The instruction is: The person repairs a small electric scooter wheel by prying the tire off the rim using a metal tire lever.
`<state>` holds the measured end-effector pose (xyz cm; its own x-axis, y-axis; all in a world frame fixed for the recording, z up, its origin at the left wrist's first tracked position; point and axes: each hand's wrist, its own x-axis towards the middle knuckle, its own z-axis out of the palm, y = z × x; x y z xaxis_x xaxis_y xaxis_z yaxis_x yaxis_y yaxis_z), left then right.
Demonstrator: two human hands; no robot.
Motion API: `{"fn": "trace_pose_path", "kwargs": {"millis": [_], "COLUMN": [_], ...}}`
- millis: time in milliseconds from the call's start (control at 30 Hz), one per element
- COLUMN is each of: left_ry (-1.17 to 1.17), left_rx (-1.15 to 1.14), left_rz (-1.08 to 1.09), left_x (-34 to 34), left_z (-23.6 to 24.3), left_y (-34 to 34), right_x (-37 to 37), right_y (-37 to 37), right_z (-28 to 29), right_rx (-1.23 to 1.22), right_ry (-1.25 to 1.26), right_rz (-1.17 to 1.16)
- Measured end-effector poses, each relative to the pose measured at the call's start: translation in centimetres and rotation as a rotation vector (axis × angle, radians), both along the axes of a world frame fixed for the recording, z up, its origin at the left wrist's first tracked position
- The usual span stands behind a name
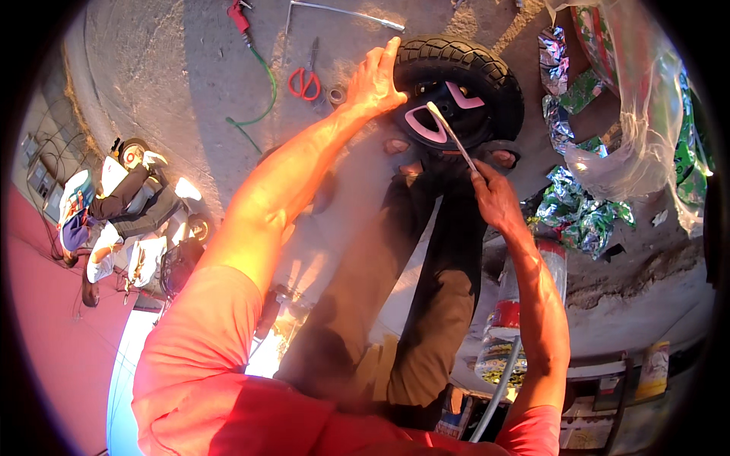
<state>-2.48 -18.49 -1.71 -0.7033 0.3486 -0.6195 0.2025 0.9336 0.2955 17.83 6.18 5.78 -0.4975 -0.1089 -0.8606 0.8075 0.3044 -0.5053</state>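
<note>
Head view — one wheel (pixel 465 118), one lever (pixel 452 135), two hands (pixel 376 82) (pixel 496 199).

On the ground (pixel 152 99) lie red-handled scissors (pixel 305 82) and a green hose (pixel 273 87).

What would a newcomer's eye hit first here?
Probably the black tyre on its pink-trimmed wheel, top centre, with the left hand at its left edge. Next, the slim metal bar in the right hand, slanting across the wheel. Then the crumpled shiny foil at right and red-handled scissors upper left.
</note>
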Motion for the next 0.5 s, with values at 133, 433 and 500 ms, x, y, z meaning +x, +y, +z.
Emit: {"fn": "trace_pose_path", "kwargs": {"millis": [133,433,500], "left_ry": [-0.009,-0.014,-0.025], "left_rx": [0.039,-0.007,0.0], "left_rz": [-0.002,0.057,0.057], "left_x": [-0.2,0.2,0.1], "left_z": [0.1,0.1,0.3], "left_y": [-0.1,0.1,0.2], "right_x": [-1.4,-4.9,-5.2], "right_y": [-2.3,-2.5,-2.6], "right_z": [-3.1,-5.5,-5.7], "right_rx": [0.027,0.06,0.079], "right_ry": [0.125,0.248,0.251], "right_rz": [-0.076,0.099,0.115]}}
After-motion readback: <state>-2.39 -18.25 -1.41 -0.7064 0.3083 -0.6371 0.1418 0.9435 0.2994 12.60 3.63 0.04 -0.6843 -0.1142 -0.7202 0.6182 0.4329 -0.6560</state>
